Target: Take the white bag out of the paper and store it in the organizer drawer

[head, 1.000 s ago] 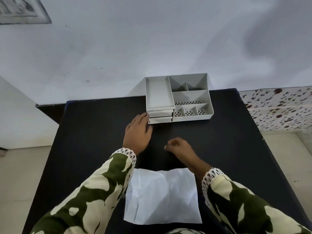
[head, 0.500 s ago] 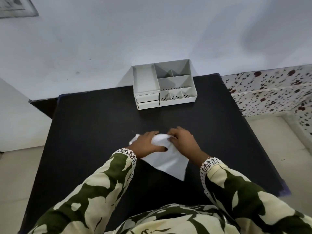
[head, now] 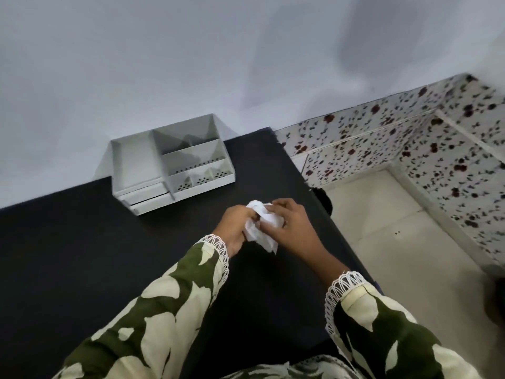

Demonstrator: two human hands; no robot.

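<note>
Black table filling the lower left of the frame, pale wall above, speckled tile and floor at the right. Grey organizer against the wall at upper centre-left, its two small drawers stacked at the front left corner, the lower one looking slightly pulled out, though hard to be sure. Well apart from it, at centre frame, a crumpled white wad held above the table between both hands. Left hand clamped on the wad's left side, fingers curled into it; right hand closed over its right side, fingertips pinching the top edge. Cannot tell paper from bag within the bundle: all one white, creased mass, one corner hanging down at lower right.

Judged step: working the wrapping open to free the bag, with nothing yet separated or stored. Next move likely calls for peeling the outer layer away with one hand while pinching the inner bag with the other, then reaching up-left to the drawers, pulling one out far enough, and tucking the bag inside.
</note>
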